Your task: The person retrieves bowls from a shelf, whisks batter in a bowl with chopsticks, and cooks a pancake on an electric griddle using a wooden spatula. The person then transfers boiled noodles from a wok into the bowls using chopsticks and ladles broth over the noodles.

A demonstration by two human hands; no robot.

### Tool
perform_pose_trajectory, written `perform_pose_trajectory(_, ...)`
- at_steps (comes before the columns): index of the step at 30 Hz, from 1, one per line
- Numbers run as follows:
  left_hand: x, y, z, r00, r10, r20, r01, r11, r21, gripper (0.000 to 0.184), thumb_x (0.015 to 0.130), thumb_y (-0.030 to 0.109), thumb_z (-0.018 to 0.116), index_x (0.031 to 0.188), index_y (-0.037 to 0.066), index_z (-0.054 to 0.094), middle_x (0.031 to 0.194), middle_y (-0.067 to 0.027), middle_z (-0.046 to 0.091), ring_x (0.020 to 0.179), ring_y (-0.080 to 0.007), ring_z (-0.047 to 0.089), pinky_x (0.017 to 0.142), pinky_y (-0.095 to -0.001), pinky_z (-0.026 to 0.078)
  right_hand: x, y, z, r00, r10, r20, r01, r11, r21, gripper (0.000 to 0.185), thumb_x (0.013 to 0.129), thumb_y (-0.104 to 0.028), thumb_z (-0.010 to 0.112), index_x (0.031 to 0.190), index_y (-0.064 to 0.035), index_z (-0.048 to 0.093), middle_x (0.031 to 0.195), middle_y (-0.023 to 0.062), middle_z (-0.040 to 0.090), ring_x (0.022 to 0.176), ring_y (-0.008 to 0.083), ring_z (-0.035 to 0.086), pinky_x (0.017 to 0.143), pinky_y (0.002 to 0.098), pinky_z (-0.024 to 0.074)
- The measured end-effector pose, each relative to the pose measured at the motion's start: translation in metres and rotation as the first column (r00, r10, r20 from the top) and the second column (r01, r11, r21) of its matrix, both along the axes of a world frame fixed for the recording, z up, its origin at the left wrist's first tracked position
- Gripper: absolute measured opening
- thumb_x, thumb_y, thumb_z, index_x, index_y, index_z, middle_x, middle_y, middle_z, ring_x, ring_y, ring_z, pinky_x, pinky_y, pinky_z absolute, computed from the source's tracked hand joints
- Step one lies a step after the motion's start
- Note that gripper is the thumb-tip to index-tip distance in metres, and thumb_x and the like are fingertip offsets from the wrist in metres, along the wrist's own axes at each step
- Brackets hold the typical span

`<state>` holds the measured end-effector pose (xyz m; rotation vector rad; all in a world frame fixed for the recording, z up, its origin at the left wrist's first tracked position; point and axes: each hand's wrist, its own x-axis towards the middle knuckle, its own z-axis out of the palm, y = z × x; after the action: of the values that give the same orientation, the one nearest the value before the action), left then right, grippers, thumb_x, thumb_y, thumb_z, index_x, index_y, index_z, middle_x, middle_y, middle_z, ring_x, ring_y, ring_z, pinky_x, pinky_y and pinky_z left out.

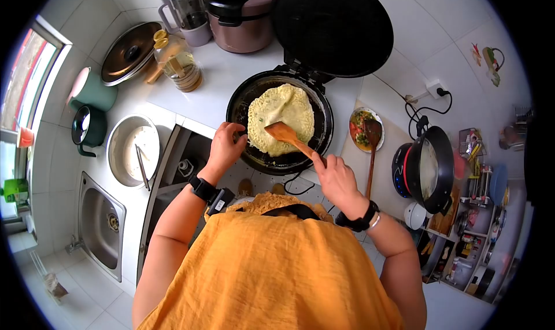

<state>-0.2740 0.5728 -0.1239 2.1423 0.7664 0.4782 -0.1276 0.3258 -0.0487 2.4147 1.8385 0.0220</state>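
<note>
A round black electric pan [328, 122] stands on the counter with its lid [332, 26] raised behind it. In it lies a pale yellow pancake [295, 113] with a fold or wrinkle near its top. My right hand [337, 182] is closed round the handle of a wooden spatula [281, 133], whose blade rests over the pancake's lower middle. At the pan's left rim is my left hand [227, 146], fingers curled near the pancake's left edge; whether the fingertips pinch anything is too small to tell.
Right of the pan are a plate of chopped vegetables [359, 127], a brown ladle [373, 134] and a black wok [439, 174]. To the left stand an oil jar [179, 67], a batter bowl [121, 171] with chopsticks, and a sink [98, 229]. A rice cooker [238, 32] stands behind.
</note>
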Motion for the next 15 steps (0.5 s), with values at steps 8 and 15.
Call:
perform_pose_trajectory(8, -0.008, 0.003, -0.006, 0.999, 0.0, -0.036, -0.001, 0.999, -0.032, 0.023, 0.073, 0.014, 0.061, 0.092, 0.001, 0.06, 0.088, -0.0138, 0.055, 0.068, -0.0247, 0.055, 0.065, -0.0339, 0.046, 0.012, -0.017, -0.013, 0.974, -0.217, -0.065, 0.222, 0.971, 0.093, 0.053, 0.071, 0.0, 0.051, 0.123, -0.0105, 0.045, 0.082, 0.0122, 0.044, 0.077, 0.0282, 0.05, 0.064, 0.036, 0.0464)
perform_pose_trajectory(15, -0.009, 0.003, -0.005, 0.999, -0.028, -0.023, 0.028, 1.0, -0.01, 0.024, 0.073, 0.014, 0.061, 0.093, 0.001, 0.06, 0.088, -0.0135, 0.055, 0.069, -0.0244, 0.055, 0.065, -0.0337, 0.046, 0.015, 0.018, -0.057, 0.989, -0.137, -0.053, 0.144, 0.975, 0.167, 0.055, 0.072, 0.001, 0.05, 0.125, -0.0111, 0.044, 0.085, 0.0119, 0.041, 0.079, 0.0275, 0.048, 0.064, 0.0341, 0.0476)
